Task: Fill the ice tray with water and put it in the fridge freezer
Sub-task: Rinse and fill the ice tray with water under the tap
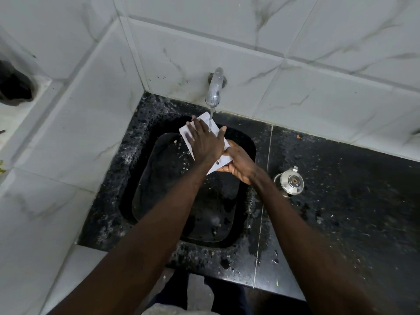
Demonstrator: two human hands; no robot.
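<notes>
Faced a corner of white marbled wall tiles point(227, 42). Looked down on a black speckled counter point(341, 212), wet in patches, with a dark sink point(172, 196) set into it against the left wall. Reached both bare forearms over the basin. Held the white ice tray point(203, 121) above the sink, far end under the spout, compartments not visible from here. Laid the left hand point(204, 145) flat across the tray's top, fingers straight and spread. Gripped the tray's near end with the right hand point(239, 164), fingers curled beneath, thumb over the top. Saw a small lidded steel pot point(290, 181) on the counter just right of the sink. Saw the wall tap point(214, 89) running, with a thin stream of water point(211, 120) landing on the tray.
</notes>
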